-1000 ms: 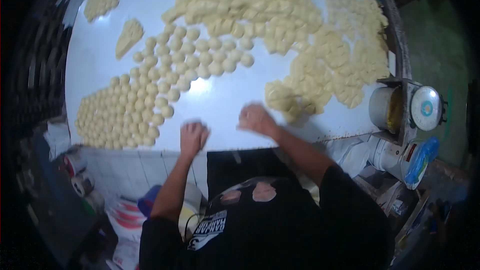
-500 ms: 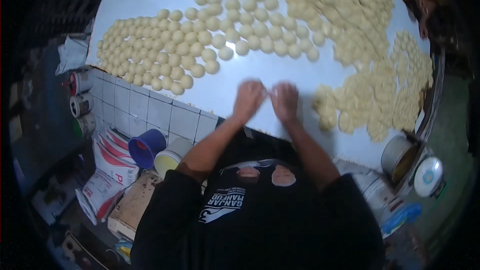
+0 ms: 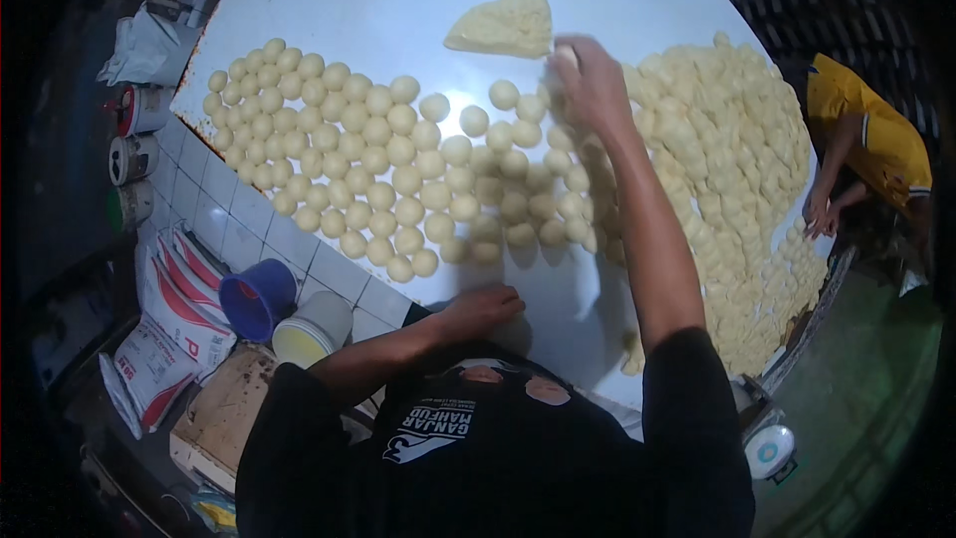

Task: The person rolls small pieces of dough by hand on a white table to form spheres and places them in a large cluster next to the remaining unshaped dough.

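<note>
My right hand [image 3: 595, 87] reaches across the white tabletop [image 3: 378, 0] to the far end of the round dough balls [image 3: 376, 132]. Its fingers are closed on a pale dough ball [image 3: 566, 56], partly covered by them. Just beyond lies a flat-sided lump of dough [image 3: 506, 22]. My left hand [image 3: 482, 312] rests low at the near table edge, fingers curled together; whatever they may hold is hidden. Right of my right forearm spreads a thick mass of small dough pieces [image 3: 732, 130], pressed against each other.
A person in a yellow shirt [image 3: 866, 130] has their hands at the table's right edge. Below the left edge stand a purple bucket [image 3: 257, 301], a white bucket [image 3: 314, 327], printed sacks [image 3: 164, 339] and a cardboard box [image 3: 224, 408]. Lidded pails [image 3: 134, 157] line the left.
My hands were together near the front edge. Now the right has stretched far forward with a dough ball, and the left has dropped back to the edge. The view has shifted.
</note>
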The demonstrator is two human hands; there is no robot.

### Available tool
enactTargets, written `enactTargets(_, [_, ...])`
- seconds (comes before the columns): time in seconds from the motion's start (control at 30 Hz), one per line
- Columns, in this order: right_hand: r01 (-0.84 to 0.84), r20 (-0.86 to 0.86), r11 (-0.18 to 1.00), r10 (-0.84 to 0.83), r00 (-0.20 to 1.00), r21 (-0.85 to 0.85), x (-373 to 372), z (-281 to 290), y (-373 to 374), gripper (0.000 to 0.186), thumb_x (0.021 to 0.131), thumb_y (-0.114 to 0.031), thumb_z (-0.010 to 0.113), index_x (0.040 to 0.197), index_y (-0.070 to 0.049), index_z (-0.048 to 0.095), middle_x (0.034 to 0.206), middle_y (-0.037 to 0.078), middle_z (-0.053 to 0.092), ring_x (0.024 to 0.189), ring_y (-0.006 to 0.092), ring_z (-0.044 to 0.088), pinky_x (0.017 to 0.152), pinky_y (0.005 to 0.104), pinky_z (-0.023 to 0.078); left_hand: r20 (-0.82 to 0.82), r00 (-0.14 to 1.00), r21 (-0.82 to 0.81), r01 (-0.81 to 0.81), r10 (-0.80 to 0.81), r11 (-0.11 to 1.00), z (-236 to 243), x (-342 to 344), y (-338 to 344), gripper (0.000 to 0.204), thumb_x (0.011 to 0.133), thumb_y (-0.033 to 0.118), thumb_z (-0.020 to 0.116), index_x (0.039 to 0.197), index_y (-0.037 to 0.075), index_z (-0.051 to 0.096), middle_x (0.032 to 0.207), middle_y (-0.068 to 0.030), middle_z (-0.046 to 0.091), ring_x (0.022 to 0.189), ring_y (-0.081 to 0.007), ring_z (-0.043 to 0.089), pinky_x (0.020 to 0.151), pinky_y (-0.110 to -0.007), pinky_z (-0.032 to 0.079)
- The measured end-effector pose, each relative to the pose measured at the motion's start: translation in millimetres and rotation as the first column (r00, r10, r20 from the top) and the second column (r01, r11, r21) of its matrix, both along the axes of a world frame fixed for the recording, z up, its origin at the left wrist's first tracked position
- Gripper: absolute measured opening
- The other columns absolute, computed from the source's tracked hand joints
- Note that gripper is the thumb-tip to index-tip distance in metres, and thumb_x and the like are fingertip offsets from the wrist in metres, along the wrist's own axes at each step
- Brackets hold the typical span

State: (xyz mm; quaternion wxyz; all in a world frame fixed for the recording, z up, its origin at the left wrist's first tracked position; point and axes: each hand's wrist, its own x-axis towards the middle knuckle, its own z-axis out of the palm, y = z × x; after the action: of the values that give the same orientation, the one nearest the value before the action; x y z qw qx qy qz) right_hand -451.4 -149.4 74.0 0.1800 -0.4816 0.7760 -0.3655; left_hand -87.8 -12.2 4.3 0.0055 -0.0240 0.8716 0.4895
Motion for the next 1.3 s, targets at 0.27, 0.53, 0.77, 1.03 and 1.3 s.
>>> enactTargets(0.27, [0.127,-0.200,0.990,-0.138,0.970,-0.063,15.7,-10.0,-11.9,0.024,0.103,-0.018,0.065,0.108,0.005,0.060,0.105,0.027,0.061,0.100,0.0494,0.060,0.087,0.0566,0.048,-0.599,0.705,-0.164,-0.572,0.379,0.804,48.4,-174.2,-274.3,0.033,0.102,0.013,0.064,0.133,0.004,0.069,0.125,-0.0211,0.072,0.116,-0.0396,0.069,0.100,-0.048,0.057])
enactTargets(0.53, [-0.179,-0.151,0.936,0.233,0.961,0.304,214.6,-58.4,400.1,0.019,0.087,-0.014,0.082,0.093,-0.006,0.065,0.089,0.014,0.064,0.086,0.0377,0.065,0.073,0.0521,0.054,-0.172,0.952,-0.627,-0.304,0.253,0.718,19.6,-244.5,-281.9,0.015,0.100,0.021,0.064,0.098,0.006,0.067,0.095,-0.0133,0.072,0.090,-0.0366,0.072,0.075,-0.052,0.058])
enactTargets(0.77, [0.522,-0.292,0.851,-0.487,0.824,0.056,188.8,-95.5,368.6,0.030,0.086,-0.032,0.083,0.093,-0.008,0.067,0.101,0.013,0.062,0.104,0.0381,0.060,0.093,0.0548,0.047,-0.315,0.946,-0.299,-0.171,0.071,0.939,-18.1,-48.0,60.5,0.025,0.094,0.034,0.078,0.085,0.015,0.064,0.085,-0.0095,0.061,0.081,-0.0312,0.065,0.071,-0.047,0.053])
enactTargets(1.03, [0.145,-0.409,0.989,-0.137,0.902,-0.011,172.1,-100.1,436.9,0.031,0.084,-0.032,0.086,0.098,-0.010,0.069,0.107,0.011,0.063,0.102,0.0336,0.060,0.090,0.0474,0.049,-0.342,0.928,-0.434,-0.297,0.149,0.850,-27.7,-79.8,91.7,0.024,0.092,0.027,0.079,0.106,0.010,0.070,0.112,-0.0142,0.066,0.108,-0.0360,0.063,0.093,-0.050,0.048])
enactTargets(1.3, [0.032,-0.339,0.985,0.028,0.940,0.171,180.3,-113.9,492.7,0.033,0.083,-0.030,0.090,0.098,-0.010,0.069,0.102,0.011,0.065,0.103,0.0338,0.062,0.093,0.0480,0.049,-0.214,0.975,-0.520,-0.061,-0.061,0.852,-45.5,-9.5,75.9,0.022,0.090,0.026,0.082,0.105,0.013,0.072,0.109,-0.0116,0.064,0.104,-0.0351,0.061,0.094,-0.052,0.047])
